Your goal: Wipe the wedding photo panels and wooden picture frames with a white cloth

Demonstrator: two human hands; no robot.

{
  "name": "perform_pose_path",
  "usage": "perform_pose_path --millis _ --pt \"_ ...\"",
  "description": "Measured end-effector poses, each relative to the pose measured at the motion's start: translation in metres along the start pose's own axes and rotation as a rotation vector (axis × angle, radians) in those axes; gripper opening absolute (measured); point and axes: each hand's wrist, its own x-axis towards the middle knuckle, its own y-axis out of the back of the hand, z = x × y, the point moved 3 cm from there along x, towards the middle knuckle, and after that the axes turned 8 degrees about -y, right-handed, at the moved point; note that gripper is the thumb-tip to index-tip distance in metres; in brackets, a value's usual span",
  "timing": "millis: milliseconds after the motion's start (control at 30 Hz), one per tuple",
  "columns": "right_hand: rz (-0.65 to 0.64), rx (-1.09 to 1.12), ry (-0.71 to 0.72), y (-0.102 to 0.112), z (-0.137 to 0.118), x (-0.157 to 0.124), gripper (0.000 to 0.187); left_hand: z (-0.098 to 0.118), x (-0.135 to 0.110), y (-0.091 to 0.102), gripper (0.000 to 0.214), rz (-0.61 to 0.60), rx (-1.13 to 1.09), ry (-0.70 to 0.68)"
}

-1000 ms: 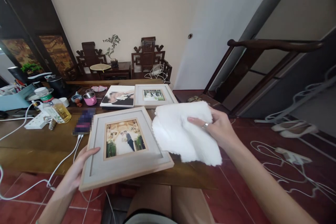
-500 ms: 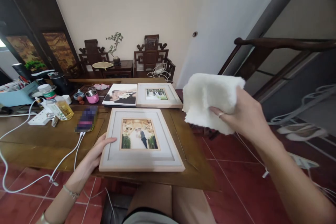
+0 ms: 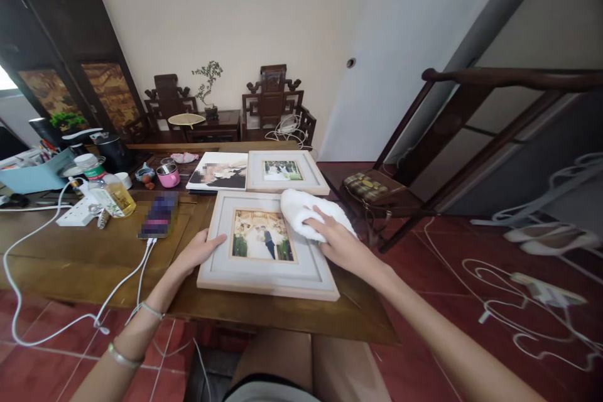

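Observation:
A light wooden picture frame (image 3: 264,277) with a wedding photo lies on the table, turned slightly. My left hand (image 3: 200,252) grips its left edge, the thumb over the front and the other fingers hidden beyond the side. In my right hand (image 3: 336,242) is a bunched white cloth (image 3: 306,208), pressed on the frame's upper right part and hanging past its right edge. Just behind lie a second picture frame (image 3: 308,183) and, left of it, a flat photo print or album (image 3: 200,182).
On the table (image 3: 188,289), to the left, are a phone (image 3: 157,217) with white cables, a bottle (image 3: 115,195), a power strip (image 3: 78,212), a pink cup (image 3: 168,177) and a blue box (image 3: 35,173). A wooden chair (image 3: 409,201) holding a plaid bag (image 3: 365,187) stands at the right.
My right hand has brought the cloth left and down onto the frame, where it is now bunched smaller. The frame has shifted right and turned a little, my left hand moving with it.

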Motion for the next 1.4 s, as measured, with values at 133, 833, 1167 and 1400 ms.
perform_pose_path --millis 133,833,1167,1400 --pt "0.165 -0.080 0.006 0.010 -0.003 0.016 0.063 0.006 0.010 -0.005 0.052 0.008 0.615 -0.147" --pt "-0.152 -0.196 0.068 0.006 -0.058 -0.020 0.051 -0.016 0.025 -0.026 0.055 0.077 0.667 -0.917" --pt "-0.128 -0.134 0.050 0.009 -0.061 -0.034 0.054 -0.009 0.023 -0.023 0.049 -0.062 0.703 -0.881" --pt "-0.010 -0.233 0.001 -0.005 -0.021 0.051 0.053 -0.010 0.024 -0.021 0.046 -0.042 0.682 -0.881"
